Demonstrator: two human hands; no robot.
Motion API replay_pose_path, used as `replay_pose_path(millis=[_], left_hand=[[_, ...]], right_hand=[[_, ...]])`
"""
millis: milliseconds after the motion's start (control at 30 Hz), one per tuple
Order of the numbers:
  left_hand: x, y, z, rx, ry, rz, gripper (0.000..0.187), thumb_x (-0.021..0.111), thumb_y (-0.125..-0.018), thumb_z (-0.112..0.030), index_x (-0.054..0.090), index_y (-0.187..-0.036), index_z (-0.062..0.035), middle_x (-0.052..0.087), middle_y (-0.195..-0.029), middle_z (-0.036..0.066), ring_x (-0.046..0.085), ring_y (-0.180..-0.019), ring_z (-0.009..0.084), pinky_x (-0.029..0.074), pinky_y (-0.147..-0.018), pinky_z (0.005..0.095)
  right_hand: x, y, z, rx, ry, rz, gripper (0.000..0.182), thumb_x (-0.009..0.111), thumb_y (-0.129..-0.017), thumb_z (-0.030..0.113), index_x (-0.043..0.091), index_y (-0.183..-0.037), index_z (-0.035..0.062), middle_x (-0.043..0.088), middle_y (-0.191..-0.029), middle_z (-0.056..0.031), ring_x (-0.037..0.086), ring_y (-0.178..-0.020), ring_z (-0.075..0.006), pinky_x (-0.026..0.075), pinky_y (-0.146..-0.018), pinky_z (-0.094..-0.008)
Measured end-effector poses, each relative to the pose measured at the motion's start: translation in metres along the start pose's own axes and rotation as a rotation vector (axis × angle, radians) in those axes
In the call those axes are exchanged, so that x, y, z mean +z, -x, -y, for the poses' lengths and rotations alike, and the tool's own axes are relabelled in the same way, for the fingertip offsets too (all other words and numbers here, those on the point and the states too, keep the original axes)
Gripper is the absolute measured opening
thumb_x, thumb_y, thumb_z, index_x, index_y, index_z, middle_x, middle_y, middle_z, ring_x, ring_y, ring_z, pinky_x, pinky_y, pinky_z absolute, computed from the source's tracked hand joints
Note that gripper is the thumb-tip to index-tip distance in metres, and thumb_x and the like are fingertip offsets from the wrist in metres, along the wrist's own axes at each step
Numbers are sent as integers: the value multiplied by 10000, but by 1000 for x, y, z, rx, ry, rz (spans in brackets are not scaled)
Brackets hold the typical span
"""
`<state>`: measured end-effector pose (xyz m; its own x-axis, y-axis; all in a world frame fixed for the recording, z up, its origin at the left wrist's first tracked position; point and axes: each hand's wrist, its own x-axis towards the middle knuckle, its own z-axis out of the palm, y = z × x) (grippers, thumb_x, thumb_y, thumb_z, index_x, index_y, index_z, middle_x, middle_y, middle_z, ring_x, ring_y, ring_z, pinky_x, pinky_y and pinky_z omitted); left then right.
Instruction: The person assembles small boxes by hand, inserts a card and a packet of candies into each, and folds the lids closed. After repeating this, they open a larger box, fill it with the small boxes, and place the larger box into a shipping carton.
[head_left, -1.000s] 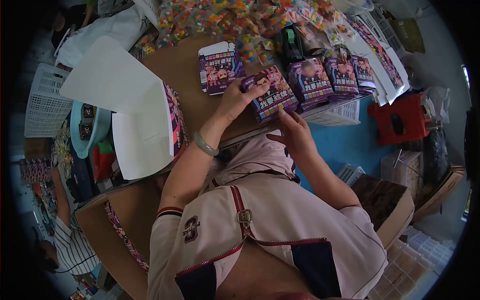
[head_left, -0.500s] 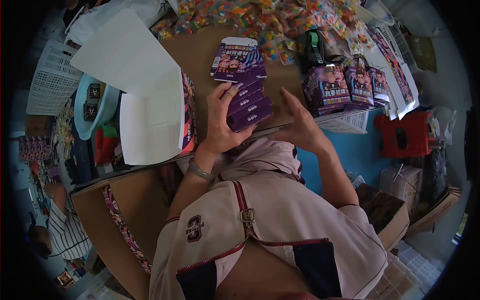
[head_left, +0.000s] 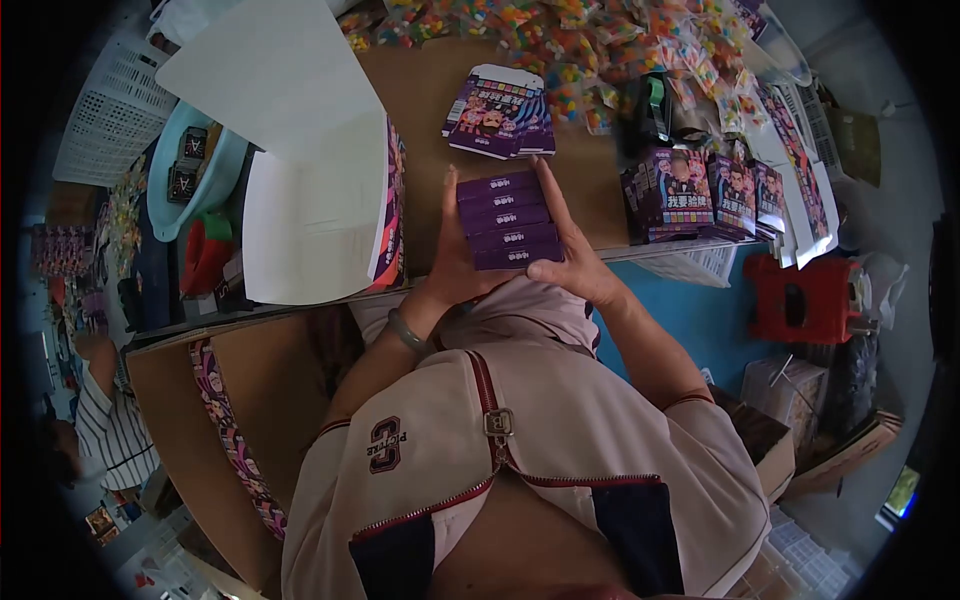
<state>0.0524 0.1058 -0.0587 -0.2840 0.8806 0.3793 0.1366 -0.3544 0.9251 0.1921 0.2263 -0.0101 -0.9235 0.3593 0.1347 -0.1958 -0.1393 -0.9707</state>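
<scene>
A row of several small purple boxes [head_left: 506,218] sits between my hands at the table's front edge, their narrow printed sides facing up. My left hand [head_left: 450,250] presses along the row's left side, fingers closed against it. On the right side, my right hand [head_left: 572,240] grips the same row, its thumb at the near corner and its fingers reaching toward the far end. Just beyond the row lie flat purple printed cartons [head_left: 497,112], slightly fanned. To the left stands an open white-lined display box [head_left: 318,225] with its lid raised.
Candy packets [head_left: 590,50] cover the back of the table. Purple printed boxes [head_left: 685,190] stand at the right, near a black-and-green tape dispenser [head_left: 655,108]. A blue basin [head_left: 222,165] is at left, a red stool [head_left: 805,298] at right. Another person's striped sleeve [head_left: 115,430] shows far left.
My right hand has come in from the right and now holds the row's right side. The small boxes, staggered before, are now lined up more evenly. The view has shifted slightly.
</scene>
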Motion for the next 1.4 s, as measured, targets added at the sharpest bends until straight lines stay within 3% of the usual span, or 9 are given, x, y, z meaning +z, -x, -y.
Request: replay_pose_path(millis=[133,233,433,500,800,867,1033,1167,1400], left_hand=[[-18,-4,-65,-203,427,-101,1185,758,-680,9,-104,-1488,-82,481,-1346,165,533,-1211,249,410,-1044,413],[-38,19,-98,-595,943,-90,951,627,-504,30,357,-1416,-1,549,-1313,127,543,-1200,246,412,-1041,360],[-28,24,-27,-535,682,-172,651,719,-732,-46,453,-1325,-8,580,-1236,87,543,-1168,166,422,-1012,304],[-18,33,-46,-154,592,-318,565,703,-836,-95,439,-1331,-30,542,-1272,76,512,-1191,150,426,-1007,314],[-52,55,-113,1,321,-309,478,580,-938,-200,411,-1361,-55,497,-1334,88,494,-1220,189,421,-1015,376],[-74,43,-99,0,1157,-408,525,468,-977,-369,374,-1392,-61,501,-1330,106,495,-1228,244,395,-1037,437],[-84,83,-166,-140,104,-1023,688,361,-958,-537,293,-1454,-65,493,-1317,201,532,-1170,339,421,-989,459],[-52,69,-235,442,727,-216,781,519,-896,-557,265,-1457,-77,537,-1202,259,562,-1035,394,456,-832,456],[-23,96,-255,555,793,-392,777,611,-853,-515,324,-1395,-37,551,-1152,267,584,-922,385,493,-716,460]], right_hand=[[-26,4,46,51,275,180,1104,808,-644,232,151,-1518,76,231,-1549,-155,278,-1409,-305,252,-1128,-407],[-36,-21,93,-92,693,420,1070,797,-553,112,273,-1483,44,265,-1536,-172,276,-1410,-343,260,-1122,-424],[24,-118,120,-420,351,1122,1196,899,-571,342,216,-1463,-68,235,-1505,-283,279,-1395,-384,258,-1103,-441],[48,-142,100,-266,-50,1349,1252,913,-571,344,152,-1478,-62,334,-1469,-250,377,-1344,-347,328,-1068,-415],[99,-189,85,-168,-105,1246,1169,930,-473,228,312,-1426,-46,518,-1321,-156,511,-1208,-220,407,-996,-343],[99,-194,88,-96,-91,985,1075,892,-432,211,416,-1365,-31,552,-1251,-130,544,-1140,-212,398,-999,-319],[96,-229,69,22,-1,629,1010,860,-467,216,433,-1350,-24,563,-1232,-139,550,-1137,-223,391,-1004,-312],[124,-246,28,62,409,499,978,851,-500,261,437,-1337,-32,574,-1204,-157,550,-1130,-232,409,-992,-316],[173,-244,-7,-254,1281,357,947,825,-521,312,436,-1334,23,522,-1232,-201,472,-1184,-374,438,-986,-423]])
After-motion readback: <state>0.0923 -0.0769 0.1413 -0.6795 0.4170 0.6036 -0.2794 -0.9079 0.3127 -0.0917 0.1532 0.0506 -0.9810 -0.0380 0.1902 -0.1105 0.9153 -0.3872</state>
